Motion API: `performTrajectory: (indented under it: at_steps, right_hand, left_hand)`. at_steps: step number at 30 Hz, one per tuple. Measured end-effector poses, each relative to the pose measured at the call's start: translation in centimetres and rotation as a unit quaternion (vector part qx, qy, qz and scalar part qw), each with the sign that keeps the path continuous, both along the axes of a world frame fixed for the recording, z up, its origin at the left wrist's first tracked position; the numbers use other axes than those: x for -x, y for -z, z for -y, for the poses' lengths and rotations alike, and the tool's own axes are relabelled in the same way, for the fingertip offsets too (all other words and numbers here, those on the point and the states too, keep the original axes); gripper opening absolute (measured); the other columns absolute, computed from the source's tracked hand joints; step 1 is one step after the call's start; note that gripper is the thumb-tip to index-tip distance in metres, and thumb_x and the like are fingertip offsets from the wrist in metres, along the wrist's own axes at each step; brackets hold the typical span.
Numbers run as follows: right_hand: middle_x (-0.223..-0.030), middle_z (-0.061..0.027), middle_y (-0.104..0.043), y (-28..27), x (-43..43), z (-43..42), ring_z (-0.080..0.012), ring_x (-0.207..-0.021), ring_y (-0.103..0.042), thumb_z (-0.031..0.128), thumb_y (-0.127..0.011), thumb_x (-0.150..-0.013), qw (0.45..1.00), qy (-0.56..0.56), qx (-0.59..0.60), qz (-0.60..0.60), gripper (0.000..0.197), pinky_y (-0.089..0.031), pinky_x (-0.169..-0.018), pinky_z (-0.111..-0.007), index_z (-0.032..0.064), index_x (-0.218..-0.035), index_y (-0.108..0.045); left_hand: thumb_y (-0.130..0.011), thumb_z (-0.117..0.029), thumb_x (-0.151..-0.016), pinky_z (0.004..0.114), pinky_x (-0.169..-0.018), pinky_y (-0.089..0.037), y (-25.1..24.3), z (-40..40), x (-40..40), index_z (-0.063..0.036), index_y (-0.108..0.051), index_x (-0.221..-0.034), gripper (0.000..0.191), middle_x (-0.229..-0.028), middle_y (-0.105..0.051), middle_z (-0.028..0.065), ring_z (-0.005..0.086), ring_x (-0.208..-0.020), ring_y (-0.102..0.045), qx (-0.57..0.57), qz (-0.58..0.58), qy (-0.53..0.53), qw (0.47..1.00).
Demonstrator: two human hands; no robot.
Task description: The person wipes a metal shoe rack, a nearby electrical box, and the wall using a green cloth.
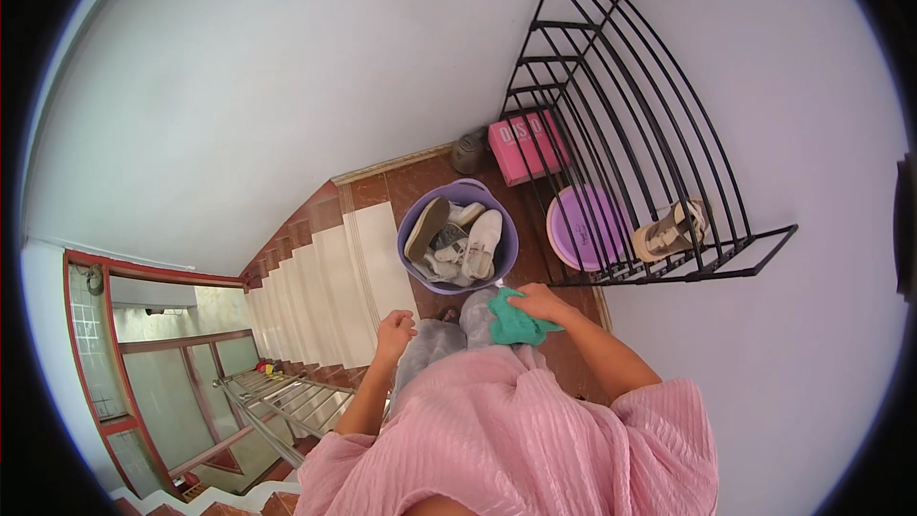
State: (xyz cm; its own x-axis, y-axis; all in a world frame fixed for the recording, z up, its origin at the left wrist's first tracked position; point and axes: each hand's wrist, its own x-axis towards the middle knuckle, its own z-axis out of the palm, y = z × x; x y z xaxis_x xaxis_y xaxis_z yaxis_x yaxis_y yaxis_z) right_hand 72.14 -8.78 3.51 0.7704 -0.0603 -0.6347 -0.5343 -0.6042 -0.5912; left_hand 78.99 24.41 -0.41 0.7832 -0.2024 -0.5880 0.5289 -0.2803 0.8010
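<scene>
My right hand (542, 303) grips a crumpled green cloth (516, 321), which hangs in front of my knees. Off to the left, over the edge of the landing, my left hand (396, 335) has loosely curled fingers and nothing visible in it. Just ahead of my legs a purple plastic tub (506, 247) stands on the brown tiled floor. Several shoes are heaped inside it, among them a white shoe (483, 240) and one with its tan sole (428, 228) facing up.
At right, a black metal shoe rack (630, 158) carries a beige shoe (670, 233). A purple basin (586, 228) and pink box (526, 147) sit by its base; a dark shoe (468, 152) is near the wall. Stairs (315, 283) descend left beside a metal railing (261, 416).
</scene>
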Motion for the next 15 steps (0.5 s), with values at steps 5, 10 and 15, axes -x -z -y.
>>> performTrajectory:
  at_steps: [5,10,15]
  right_hand:
    - [-0.101,-0.0226,-0.063,-0.7,-2.9,-0.6,-0.0368,-0.096,-0.061,0.046,-0.054,-0.081,1.0,-0.019,0.016,0.008,0.048,-0.047,-0.084,-0.042,0.0032,-0.101,-0.064]
    - [-0.105,-0.0239,-0.062,0.9,-2.5,-0.1,-0.036,-0.1,-0.06,0.045,-0.055,-0.082,0.999,-0.026,0.018,-0.006,0.049,-0.046,-0.087,-0.04,0.0038,-0.108,-0.064]
    - [-0.102,-0.0244,-0.063,0.1,0.4,3.1,-0.0378,-0.098,-0.06,0.047,-0.054,-0.082,0.999,0.026,0.011,-0.033,0.05,-0.046,-0.086,-0.042,0.0032,-0.104,-0.064]
  left_hand:
    - [-0.053,-0.012,-0.085,0.025,-0.053,-0.047,0.3,0.3,-0.9,0.0008,-0.061,-0.101,0.022,-0.082,-0.063,0.0099,0.0148,-0.062,-0.062,0.0,-0.001,0.0,1.0]
    - [-0.053,-0.013,-0.086,0.026,-0.053,-0.048,2.2,2.5,-2.6,0.0008,-0.062,-0.097,0.019,-0.076,-0.063,0.0091,0.0145,-0.06,-0.061,-0.032,0.002,0.059,0.998]
    - [-0.054,-0.013,-0.086,0.031,-0.055,-0.048,3.6,9.6,-5.9,0.0003,-0.061,-0.097,0.019,-0.07,-0.064,0.0106,0.0167,-0.057,-0.061,-0.045,0.121,0.25,0.96]
